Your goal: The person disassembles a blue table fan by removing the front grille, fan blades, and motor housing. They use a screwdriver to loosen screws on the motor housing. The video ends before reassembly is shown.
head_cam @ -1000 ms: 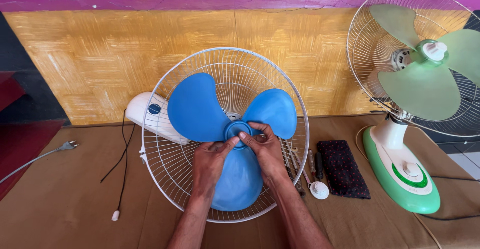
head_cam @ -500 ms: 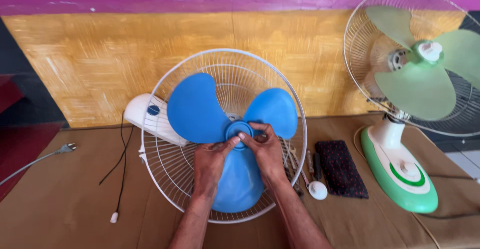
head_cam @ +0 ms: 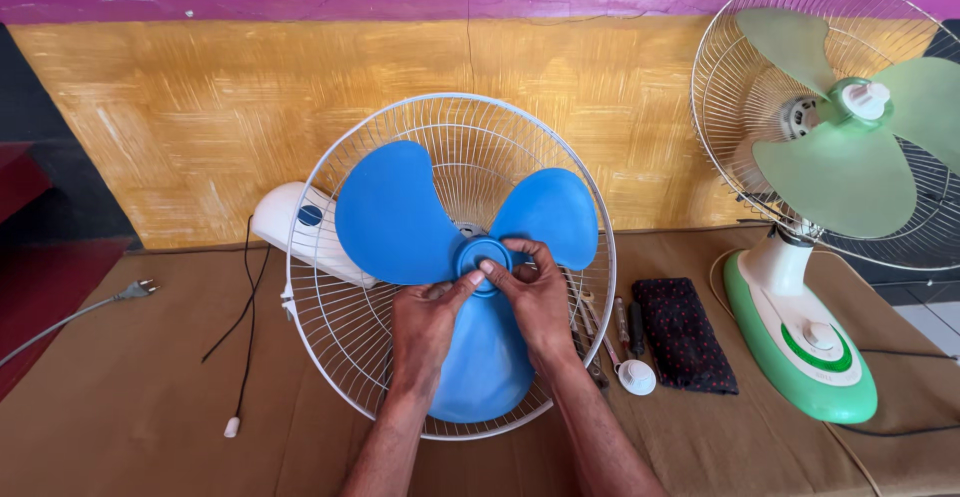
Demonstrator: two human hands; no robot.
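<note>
both my hands pinching the hub [head_cam: 482,255] of the blue fan blade [head_cam: 400,215], left hand [head_cam: 428,319] at 7, right hand [head_cam: 535,297] at 4 | blade sits in white grille [head_cam: 330,317] on tabletop [head_cam: 130,397] | risk imo: forcing it could crack the hub

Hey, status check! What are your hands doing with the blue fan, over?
Left hand and right hand both pinching the hub of the blue fan blade. Blade sits inside the white wire guard. Nothing blocking. Over.
</note>
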